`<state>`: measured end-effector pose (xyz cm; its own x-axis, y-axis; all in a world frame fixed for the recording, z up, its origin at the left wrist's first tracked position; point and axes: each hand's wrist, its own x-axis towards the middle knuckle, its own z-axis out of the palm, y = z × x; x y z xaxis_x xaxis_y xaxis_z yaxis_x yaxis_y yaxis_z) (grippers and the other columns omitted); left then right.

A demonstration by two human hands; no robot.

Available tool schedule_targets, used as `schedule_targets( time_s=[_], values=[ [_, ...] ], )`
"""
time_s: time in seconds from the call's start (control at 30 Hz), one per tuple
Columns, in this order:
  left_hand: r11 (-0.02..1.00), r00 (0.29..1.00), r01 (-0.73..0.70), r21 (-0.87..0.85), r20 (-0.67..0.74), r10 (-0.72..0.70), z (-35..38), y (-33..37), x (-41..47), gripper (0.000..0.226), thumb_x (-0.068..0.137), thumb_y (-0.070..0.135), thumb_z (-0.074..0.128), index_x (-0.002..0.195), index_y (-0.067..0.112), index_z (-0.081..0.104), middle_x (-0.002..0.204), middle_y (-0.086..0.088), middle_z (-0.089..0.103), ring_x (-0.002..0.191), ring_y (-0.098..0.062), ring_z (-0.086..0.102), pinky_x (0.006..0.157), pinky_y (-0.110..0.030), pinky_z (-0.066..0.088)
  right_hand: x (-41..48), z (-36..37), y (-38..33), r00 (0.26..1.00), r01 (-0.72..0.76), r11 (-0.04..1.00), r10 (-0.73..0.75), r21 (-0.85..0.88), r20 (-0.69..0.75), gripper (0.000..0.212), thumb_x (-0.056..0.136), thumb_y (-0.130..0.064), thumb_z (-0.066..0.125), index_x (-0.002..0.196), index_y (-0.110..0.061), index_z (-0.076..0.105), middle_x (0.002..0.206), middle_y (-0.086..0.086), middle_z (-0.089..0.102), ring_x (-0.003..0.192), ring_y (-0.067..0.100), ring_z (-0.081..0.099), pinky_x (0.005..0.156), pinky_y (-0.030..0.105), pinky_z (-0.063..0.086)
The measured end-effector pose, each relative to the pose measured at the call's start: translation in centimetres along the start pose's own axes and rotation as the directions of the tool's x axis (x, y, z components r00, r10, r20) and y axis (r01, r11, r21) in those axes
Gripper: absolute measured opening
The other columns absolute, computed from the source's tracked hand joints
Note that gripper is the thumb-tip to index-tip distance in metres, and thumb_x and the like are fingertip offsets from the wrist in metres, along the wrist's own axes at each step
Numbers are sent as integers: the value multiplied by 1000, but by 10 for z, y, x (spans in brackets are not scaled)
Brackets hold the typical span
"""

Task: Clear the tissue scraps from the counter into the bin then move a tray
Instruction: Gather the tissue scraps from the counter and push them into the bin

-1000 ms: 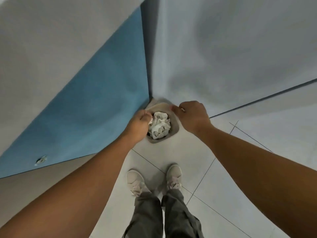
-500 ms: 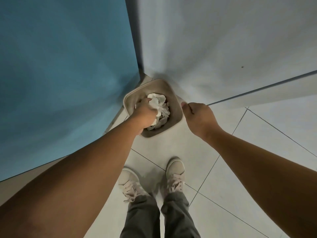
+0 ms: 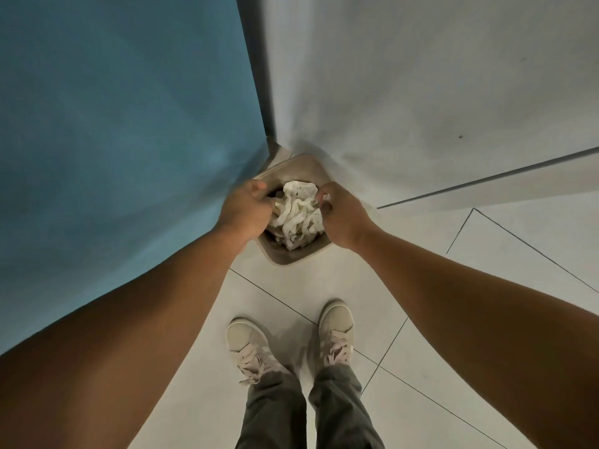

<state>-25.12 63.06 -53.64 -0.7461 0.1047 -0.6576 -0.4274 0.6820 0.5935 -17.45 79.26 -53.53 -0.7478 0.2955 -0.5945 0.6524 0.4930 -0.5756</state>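
Observation:
A beige square bin [image 3: 293, 257] stands on the floor in the corner between a blue wall and a white wall. Crumpled white tissue scraps [image 3: 298, 212] fill it to the top. My left hand [image 3: 248, 207] lies on the bin's left rim with its fingers curled over the edge. My right hand [image 3: 340, 215] hovers over the right rim, and a small white tissue scrap [image 3: 326, 197] shows between its curled fingers. Neither the counter nor a tray is in view.
The blue wall [image 3: 129, 140] runs close on the left and the white wall [image 3: 405, 92] stands behind the bin. My two feet in pale sneakers [image 3: 335, 332] stand on the light tiled floor [image 3: 486, 254] just in front of the bin.
My left hand has come off the tissue pile to the bin's left rim. My right hand has moved in from beside the bin to over its right rim.

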Motion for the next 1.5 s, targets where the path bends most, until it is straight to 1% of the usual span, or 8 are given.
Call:
schedule_targets(
  time_s=[0.2, 0.4, 0.5, 0.63, 0.87, 1.0, 1.13, 1.5],
  values=[
    [998, 1000, 9, -66, 4, -8, -7, -19, -1, 34, 92, 16, 61, 126, 23, 59, 124, 6, 61, 112, -13, 57, 87, -24, 42, 29, 31, 12, 996, 26, 987, -13, -159, 83, 63, 96, -26, 56, 151, -25, 25, 149, 9, 42, 131, 30, 46, 108, 39, 39],
    [998, 999, -46, 31, 4, 46, -17, -13, -29, 39, 94, 14, 58, 132, 21, 56, 135, 2, 58, 119, -19, 59, 96, -26, 44, 9, 17, 20, 992, 19, 985, 3, -171, 124, 70, 98, -19, 47, 155, -34, 9, 148, 11, 45, 123, 34, 52, 90, 28, 40],
    [991, 995, -93, 101, -11, 94, -27, 7, -49, 40, 94, 16, 56, 134, 21, 55, 132, -3, 61, 118, -24, 59, 96, -31, 46, -14, -3, 8, 995, 4, 988, 12, -153, 103, 64, 98, -23, 45, 153, -37, 17, 147, 6, 47, 125, 31, 51, 88, 24, 38],
    [959, 972, -223, 173, -38, 233, -47, 51, -93, 44, 92, 14, 56, 135, 19, 55, 134, -2, 60, 122, -22, 56, 97, -24, 40, -64, -46, -35, 997, 77, 990, -75, -114, 21, 57, 98, -30, 49, 151, -25, 30, 150, 4, 45, 135, 26, 43, 109, 31, 34],
    [831, 842, -503, 237, -83, 533, -103, 173, -205, 44, 91, 14, 58, 133, 26, 52, 137, 7, 52, 125, -10, 48, 96, -17, 33, -153, -151, -143, 945, 278, 959, -284, -62, -165, 38, 101, -24, 46, 139, -20, 47, 143, -3, 49, 130, 14, 45, 100, 15, 27],
    [737, 748, -601, 309, -108, 655, -150, 249, -275, 44, 92, 18, 58, 135, 27, 50, 140, 8, 49, 131, -11, 42, 99, -18, 30, -206, -224, -211, 851, 455, 886, -461, -86, -251, 39, 100, -25, 49, 138, -16, 49, 145, 0, 48, 135, 16, 42, 110, 23, 29],
    [660, 653, -655, 368, -162, 740, -199, 303, -340, 46, 88, 18, 58, 133, 21, 51, 138, 3, 51, 128, -16, 45, 106, -26, 35, -263, -284, -265, 772, 544, 820, -572, -177, -277, 40, 103, -29, 43, 141, -19, 47, 155, 0, 35, 144, 12, 27, 115, 22, 18],
    [690, 514, -572, 444, -462, 723, -311, 319, -445, 43, 93, 19, 58, 135, 23, 52, 144, 7, 47, 133, -13, 39, 107, -18, 26, -361, -328, -392, 540, 781, 566, -824, -264, -171, 47, 101, -41, 44, 145, -27, 40, 161, -8, 20, 147, 9, 18, 119, 32, 22]
  ],
)
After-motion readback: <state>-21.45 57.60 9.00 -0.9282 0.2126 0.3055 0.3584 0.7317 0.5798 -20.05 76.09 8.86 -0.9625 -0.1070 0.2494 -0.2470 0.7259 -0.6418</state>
